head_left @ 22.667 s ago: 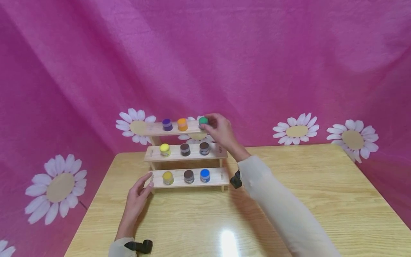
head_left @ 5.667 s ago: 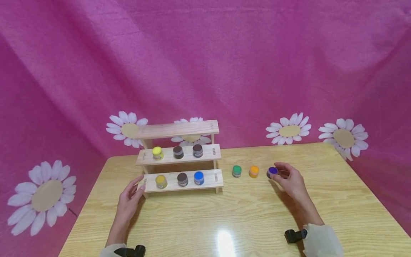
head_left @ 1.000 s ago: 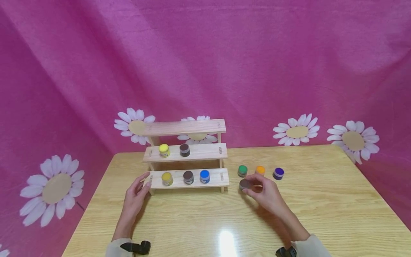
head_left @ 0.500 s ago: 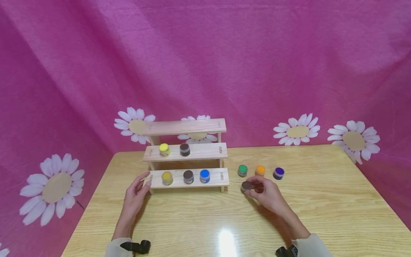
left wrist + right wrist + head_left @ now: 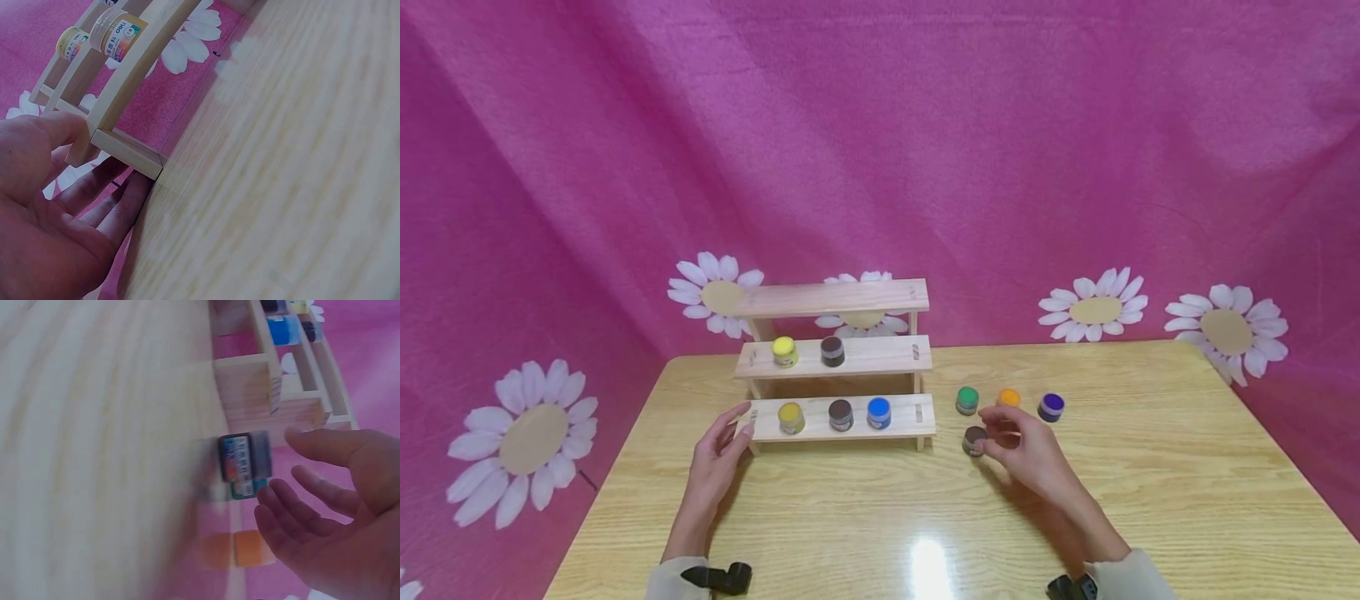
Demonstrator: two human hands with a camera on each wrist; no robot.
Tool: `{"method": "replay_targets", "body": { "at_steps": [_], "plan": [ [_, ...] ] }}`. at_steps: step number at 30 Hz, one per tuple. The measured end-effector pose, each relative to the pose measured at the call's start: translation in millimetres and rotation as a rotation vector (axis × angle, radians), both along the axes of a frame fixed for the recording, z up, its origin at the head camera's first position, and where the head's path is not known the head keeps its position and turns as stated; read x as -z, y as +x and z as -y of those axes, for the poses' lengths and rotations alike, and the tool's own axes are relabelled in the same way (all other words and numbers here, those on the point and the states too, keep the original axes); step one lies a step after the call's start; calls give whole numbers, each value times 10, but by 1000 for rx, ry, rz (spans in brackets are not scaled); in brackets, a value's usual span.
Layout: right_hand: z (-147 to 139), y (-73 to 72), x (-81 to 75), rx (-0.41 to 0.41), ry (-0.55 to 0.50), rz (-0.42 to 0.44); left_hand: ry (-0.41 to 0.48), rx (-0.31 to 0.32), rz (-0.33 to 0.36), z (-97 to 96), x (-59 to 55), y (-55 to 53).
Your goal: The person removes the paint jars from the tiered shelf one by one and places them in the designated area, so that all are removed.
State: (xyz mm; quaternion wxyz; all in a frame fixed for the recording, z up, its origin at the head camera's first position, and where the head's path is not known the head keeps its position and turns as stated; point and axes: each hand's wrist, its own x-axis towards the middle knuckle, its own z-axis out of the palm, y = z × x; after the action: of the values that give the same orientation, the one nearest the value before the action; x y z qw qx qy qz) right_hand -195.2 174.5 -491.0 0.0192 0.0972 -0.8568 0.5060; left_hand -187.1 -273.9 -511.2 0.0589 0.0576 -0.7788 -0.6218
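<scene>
Beside a dark brown paint jar (image 5: 974, 441) on the table is my right hand (image 5: 1028, 454). In the right wrist view its thumb and fingers are spread, with a gap between them and the jar (image 5: 245, 457). At the left end of the bottom step of a three-step wooden display rack (image 5: 842, 354), my left hand (image 5: 715, 458) holds on. The left wrist view has its thumb on the board's end and its fingers by the foot. On the bottom step stand mustard (image 5: 791, 417), brown (image 5: 841, 414) and blue (image 5: 878, 412) paint jars.
The middle step bears a yellow jar (image 5: 785, 352) and a dark brown jar (image 5: 832, 351). Behind my right hand stand a green jar (image 5: 967, 400), a partly hidden orange jar (image 5: 1009, 397) and a purple jar (image 5: 1051, 407). A pink flowered cloth (image 5: 880, 150) hangs behind the table (image 5: 820, 517).
Earlier the green, orange and purple jars went from the top step to the table. A dark brown jar left the middle step's right side; my right hand has now released it in front.
</scene>
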Motion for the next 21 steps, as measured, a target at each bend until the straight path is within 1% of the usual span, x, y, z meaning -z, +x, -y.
{"method": "replay_targets", "body": {
  "at_steps": [5,11,14,17,21],
  "plan": [
    [32,38,-97,-11,-73,-15,-15,3,-13,-5,12,-5],
    [170,60,-199,-55,-128,-103,-33,8,13,-6,31,3],
    [281,33,-263,-71,-136,-135,-26,6,23,-13,29,6],
    [408,-9,-361,-86,-138,-154,-23,-7,29,-11,20,6],
    [572,-70,-472,-92,-144,-185,-31,-17,23,-4,7,4]
  ]
}}
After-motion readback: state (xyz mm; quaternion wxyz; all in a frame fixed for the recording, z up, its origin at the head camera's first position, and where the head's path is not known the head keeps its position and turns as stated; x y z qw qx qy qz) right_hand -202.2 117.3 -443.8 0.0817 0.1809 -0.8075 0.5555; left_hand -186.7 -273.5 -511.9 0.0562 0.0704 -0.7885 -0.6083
